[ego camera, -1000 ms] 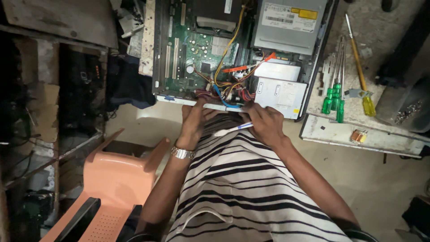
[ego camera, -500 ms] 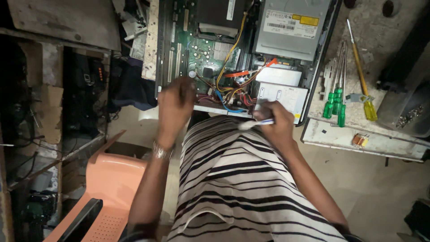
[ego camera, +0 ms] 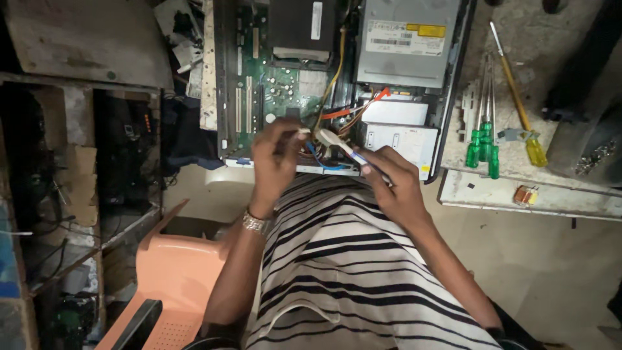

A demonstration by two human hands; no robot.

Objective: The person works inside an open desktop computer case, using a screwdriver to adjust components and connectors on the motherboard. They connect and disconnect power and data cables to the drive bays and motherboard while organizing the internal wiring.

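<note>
I see a white brush (ego camera: 337,144) held up over the near edge of the open computer case (ego camera: 447,129), its bristle end pointing left. My right hand (ego camera: 395,185) is clamped on the handle. My left hand (ego camera: 275,155) is pinched at the bristle tip; whether it holds something small there I cannot tell. Just beyond the hands lie the green circuit board (ego camera: 259,91), orange and blue wires (ego camera: 363,107) and a grey drive (ego camera: 405,42). To the right, green-handled screwdrivers (ego camera: 483,146) and a yellow one (ego camera: 518,104) rest on a slab (ego camera: 551,194). Near left stands an orange plastic chair (ego camera: 172,285).
</note>
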